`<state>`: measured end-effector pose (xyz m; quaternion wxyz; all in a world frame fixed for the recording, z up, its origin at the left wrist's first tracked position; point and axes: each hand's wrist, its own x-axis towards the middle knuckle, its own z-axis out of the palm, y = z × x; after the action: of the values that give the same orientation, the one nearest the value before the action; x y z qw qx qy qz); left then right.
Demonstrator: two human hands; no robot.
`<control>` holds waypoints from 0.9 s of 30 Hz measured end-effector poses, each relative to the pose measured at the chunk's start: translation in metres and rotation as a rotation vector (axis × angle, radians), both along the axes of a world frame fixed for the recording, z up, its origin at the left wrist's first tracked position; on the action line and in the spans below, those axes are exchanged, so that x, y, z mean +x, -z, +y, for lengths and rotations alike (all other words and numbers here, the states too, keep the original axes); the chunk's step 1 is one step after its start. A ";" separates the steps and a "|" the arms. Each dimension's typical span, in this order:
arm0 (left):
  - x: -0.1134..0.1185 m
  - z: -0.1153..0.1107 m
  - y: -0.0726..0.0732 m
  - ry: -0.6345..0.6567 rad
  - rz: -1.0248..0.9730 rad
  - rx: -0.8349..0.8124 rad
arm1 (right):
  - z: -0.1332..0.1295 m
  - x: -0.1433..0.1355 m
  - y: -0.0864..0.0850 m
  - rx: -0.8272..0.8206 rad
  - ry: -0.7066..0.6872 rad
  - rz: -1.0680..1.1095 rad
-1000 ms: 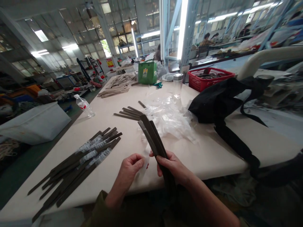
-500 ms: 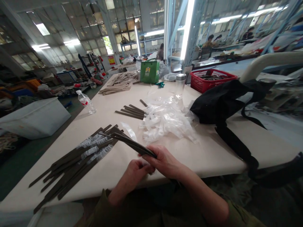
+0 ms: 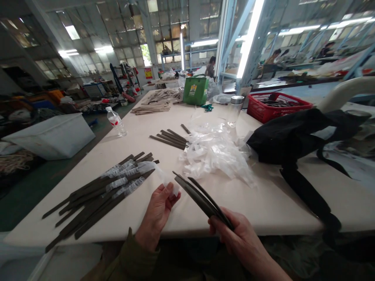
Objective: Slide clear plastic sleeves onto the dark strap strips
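My right hand is closed around a small bundle of dark olive strips, which point up and to the left over the table's near edge. In my left hand, thumb and fingers pinch the end of a clear plastic sleeve. That sleeve trails back toward a pile of dark strips on the left, several of them banded with crinkled plastic. Beyond my hands lies a heap of clear plastic sleeves, with several loose dark strips at its left side.
On the pale table stand a plastic water bottle, a clear flask, a green bag and a red basket. A black bag with hanging straps lies at right. Further back are bundled strips.
My hands have moved apart. The right one has shifted right and down with the strips; the left has risen and now pinches a plastic sleeve. The view has turned slightly left.
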<state>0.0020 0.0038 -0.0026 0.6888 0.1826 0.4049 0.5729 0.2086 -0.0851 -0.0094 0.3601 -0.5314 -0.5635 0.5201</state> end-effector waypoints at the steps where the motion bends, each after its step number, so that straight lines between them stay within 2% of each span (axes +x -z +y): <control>1: 0.000 0.001 -0.001 -0.006 -0.006 0.007 | -0.003 0.001 0.002 -0.010 -0.016 -0.005; 4: -0.002 0.001 -0.003 -0.026 0.011 0.047 | -0.010 0.004 0.007 -0.051 -0.039 0.048; 7: -0.004 0.000 -0.002 -0.024 0.036 0.076 | -0.012 0.007 0.012 -0.134 0.007 0.176; 10: -0.002 -0.001 0.001 -0.035 -0.003 0.029 | -0.011 0.008 0.015 -0.169 0.053 0.227; 14: 0.002 -0.001 0.001 -0.020 -0.151 -0.079 | -0.005 0.004 0.012 -0.141 0.066 0.212; 18: 0.007 -0.003 -0.005 0.042 -0.253 -0.160 | 0.002 0.000 0.010 -0.118 0.082 0.249; 22: 0.009 -0.003 -0.008 0.034 -0.179 -0.223 | 0.003 0.000 0.011 -0.101 0.102 0.236; 27: 0.006 0.000 -0.002 0.077 -0.102 -0.101 | -0.004 0.005 0.012 -0.035 0.115 0.079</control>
<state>0.0077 0.0038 -0.0011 0.7382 0.1338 0.3905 0.5335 0.2137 -0.0893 -0.0214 0.4019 -0.5484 -0.5081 0.5287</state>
